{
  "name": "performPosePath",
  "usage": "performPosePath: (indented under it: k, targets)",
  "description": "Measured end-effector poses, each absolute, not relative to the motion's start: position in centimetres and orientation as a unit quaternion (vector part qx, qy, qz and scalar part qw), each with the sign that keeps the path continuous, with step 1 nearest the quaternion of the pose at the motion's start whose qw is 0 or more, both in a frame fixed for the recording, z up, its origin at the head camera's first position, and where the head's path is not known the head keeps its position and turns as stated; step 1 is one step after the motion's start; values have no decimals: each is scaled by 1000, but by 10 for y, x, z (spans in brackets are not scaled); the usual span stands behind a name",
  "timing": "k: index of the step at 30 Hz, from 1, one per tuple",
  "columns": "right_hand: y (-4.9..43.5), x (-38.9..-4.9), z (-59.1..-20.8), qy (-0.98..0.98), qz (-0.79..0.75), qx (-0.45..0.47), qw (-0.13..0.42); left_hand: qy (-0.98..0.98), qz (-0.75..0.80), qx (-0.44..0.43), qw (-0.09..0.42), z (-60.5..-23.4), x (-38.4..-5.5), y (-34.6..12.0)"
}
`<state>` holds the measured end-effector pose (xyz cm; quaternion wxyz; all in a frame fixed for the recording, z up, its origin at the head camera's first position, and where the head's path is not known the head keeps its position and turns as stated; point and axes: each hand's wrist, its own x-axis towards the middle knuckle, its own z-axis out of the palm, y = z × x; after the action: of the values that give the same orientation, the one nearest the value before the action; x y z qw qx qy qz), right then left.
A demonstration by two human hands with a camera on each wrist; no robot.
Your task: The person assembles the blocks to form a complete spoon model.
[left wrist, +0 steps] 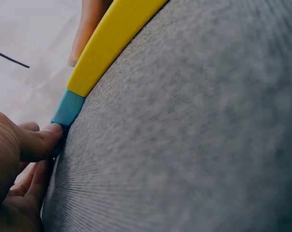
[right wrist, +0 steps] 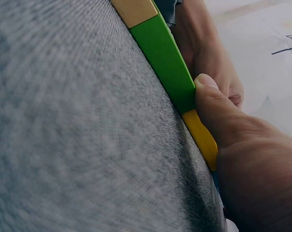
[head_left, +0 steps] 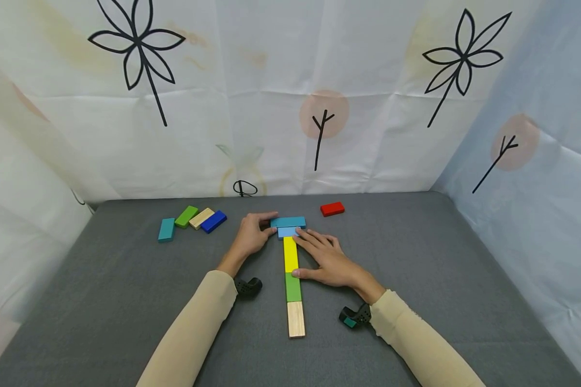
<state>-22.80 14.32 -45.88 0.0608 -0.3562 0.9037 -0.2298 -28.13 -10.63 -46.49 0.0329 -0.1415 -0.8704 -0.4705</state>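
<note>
Flat wooden blocks lie in a T-shaped line on the grey table. A teal block (head_left: pixel 292 221) forms the crosspiece, with a light blue block (head_left: pixel 285 233) against its near side. Below follow a yellow block (head_left: pixel 290 255), a green block (head_left: pixel 293 287) and a plain wood block (head_left: pixel 296 320). My left hand (head_left: pixel 252 236) pinches the teal block's left end, thumb in front beside the light blue block, index finger behind. My right hand (head_left: pixel 331 263) rests along the right side, fingertips at the light blue and yellow blocks, thumb (right wrist: pixel 211 92) touching near the yellow-green joint.
At the back left lie a second teal block (head_left: pixel 167 230), a second green block (head_left: pixel 186 216), another plain wood block (head_left: pixel 202 218) and a dark blue block (head_left: pixel 213 221). A red block (head_left: pixel 332 209) lies at the back right. Printed cloth (head_left: pixel 271 107) hangs behind the table.
</note>
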Motion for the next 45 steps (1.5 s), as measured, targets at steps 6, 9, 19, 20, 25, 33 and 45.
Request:
performPosePath:
  k: [6, 9, 19, 20, 25, 33, 45]
  targets:
    - [143, -228, -458, 904, -228, -356, 58, -869, -473, -145, 25, -465, -282, -107]
    - [143, -227, -458, 905, -226, -356, 57, -868, -473, -148, 21, -464, -281, -108]
    - [143, -227, -458, 905, -224, -358, 55, -883, -424, -200, 27, -467, -265, -113]
    - [143, -227, -458, 905, -224, -358, 55, -887, -409, -212, 24, -466, -262, -113]
    - [144, -227, -459, 905, -224, -358, 52, -913, -326, -245, -10, -463, -248, -109]
    - [145, -227, -459, 906, -221, -359, 48, -931, -259, -253, -37, -463, -240, -104]
    - [144, -229, -451, 898, -234, -368, 57, -929, -271, -247, -37, -463, -239, -107]
